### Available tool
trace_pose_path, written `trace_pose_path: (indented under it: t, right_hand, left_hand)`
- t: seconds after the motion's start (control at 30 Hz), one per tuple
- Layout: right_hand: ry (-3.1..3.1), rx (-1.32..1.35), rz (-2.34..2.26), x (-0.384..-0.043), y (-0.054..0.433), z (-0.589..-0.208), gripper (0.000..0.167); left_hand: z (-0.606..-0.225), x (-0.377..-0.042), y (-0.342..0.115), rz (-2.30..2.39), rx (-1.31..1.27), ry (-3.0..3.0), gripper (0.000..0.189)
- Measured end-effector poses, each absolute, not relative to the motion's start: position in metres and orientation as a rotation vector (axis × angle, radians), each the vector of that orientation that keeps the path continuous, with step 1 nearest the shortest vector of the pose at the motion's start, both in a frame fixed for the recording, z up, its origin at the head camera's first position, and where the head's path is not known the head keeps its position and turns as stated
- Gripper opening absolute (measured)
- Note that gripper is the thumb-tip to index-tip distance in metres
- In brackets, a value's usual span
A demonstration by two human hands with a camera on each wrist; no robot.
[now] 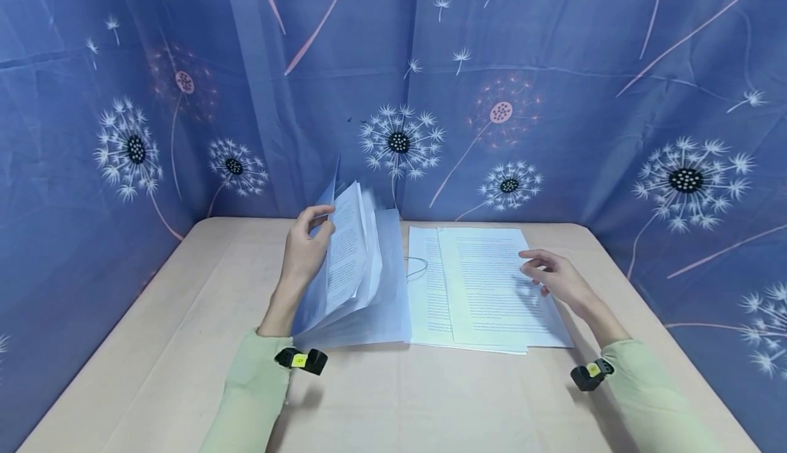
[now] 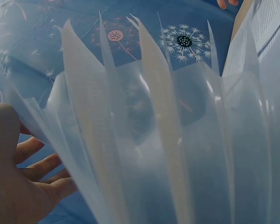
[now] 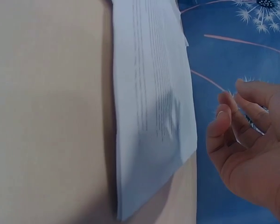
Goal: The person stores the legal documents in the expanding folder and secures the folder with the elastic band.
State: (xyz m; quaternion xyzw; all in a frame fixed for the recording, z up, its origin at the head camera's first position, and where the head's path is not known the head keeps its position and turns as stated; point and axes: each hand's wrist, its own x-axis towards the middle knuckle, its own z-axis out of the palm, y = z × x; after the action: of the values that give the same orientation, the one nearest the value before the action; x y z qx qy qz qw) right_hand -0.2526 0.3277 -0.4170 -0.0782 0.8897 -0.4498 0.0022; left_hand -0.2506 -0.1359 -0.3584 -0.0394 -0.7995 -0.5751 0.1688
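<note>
At the middle left of the table stands a translucent blue document folder (image 1: 393,303), its pocket leaves fanned apart with printed sheets (image 1: 347,248) inside. My left hand (image 1: 304,248) pinches its raised left cover near the upper edge. The left wrist view shows the clear pockets (image 2: 196,140) spread beside that hand. My right hand (image 1: 559,279) hovers at the right edge of a stack of printed papers (image 1: 492,282), fingers loosely bent and holding nothing. In the right wrist view, the hand (image 3: 252,140) is apart from the stack (image 3: 151,140).
A thin cord loop (image 1: 418,262) curves from the folder onto the papers. The beige tabletop (image 1: 430,398) extends in front. Behind and beside it hangs a blue curtain (image 1: 344,98) with dandelion prints. Each sleeve cuff wears a small black camera (image 1: 316,362).
</note>
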Motion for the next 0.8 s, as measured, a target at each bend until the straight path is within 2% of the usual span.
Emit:
trace_pose_path:
  t: [0.8]
  right_hand:
    - [2.867,-0.173,-1.163,-0.246,0.36,-0.424,0.054]
  left_hand:
    - [-0.358,-0.251,-0.137,-1.643,-0.11,-2.28,0.038]
